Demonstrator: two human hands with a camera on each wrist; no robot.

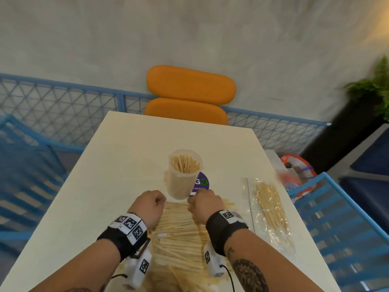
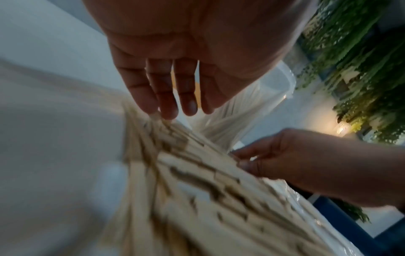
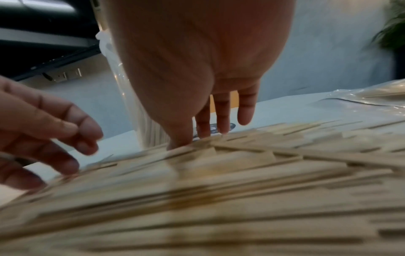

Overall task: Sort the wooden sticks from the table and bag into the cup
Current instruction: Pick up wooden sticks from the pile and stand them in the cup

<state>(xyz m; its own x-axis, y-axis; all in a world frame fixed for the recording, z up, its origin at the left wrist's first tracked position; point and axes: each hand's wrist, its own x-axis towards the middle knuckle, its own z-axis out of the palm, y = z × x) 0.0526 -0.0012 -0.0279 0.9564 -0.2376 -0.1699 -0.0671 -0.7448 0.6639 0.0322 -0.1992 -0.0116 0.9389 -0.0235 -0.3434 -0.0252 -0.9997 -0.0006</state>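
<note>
A clear plastic cup (image 1: 184, 175) packed with upright wooden sticks stands mid-table. Just in front of it a wide pile of loose wooden sticks (image 1: 179, 228) lies flat. My left hand (image 1: 150, 202) hovers at the pile's far left end; in the left wrist view its fingertips (image 2: 166, 112) hang fairly straight and touch the stick ends. My right hand (image 1: 203, 203) is at the pile's far right end, near the cup's base; its thumb and fingertips (image 3: 203, 131) press down on the sticks. Neither hand plainly grips a stick. A clear plastic bag (image 1: 271, 209) holding more sticks lies to the right.
The white table (image 1: 126, 154) carries a purple round sticker (image 1: 203, 183) beside the cup. An orange chair (image 1: 189, 85) stands at the far edge. Blue slatted chairs (image 1: 347, 228) flank both sides, and a red-and-white bag (image 1: 294, 171) sits off the right edge.
</note>
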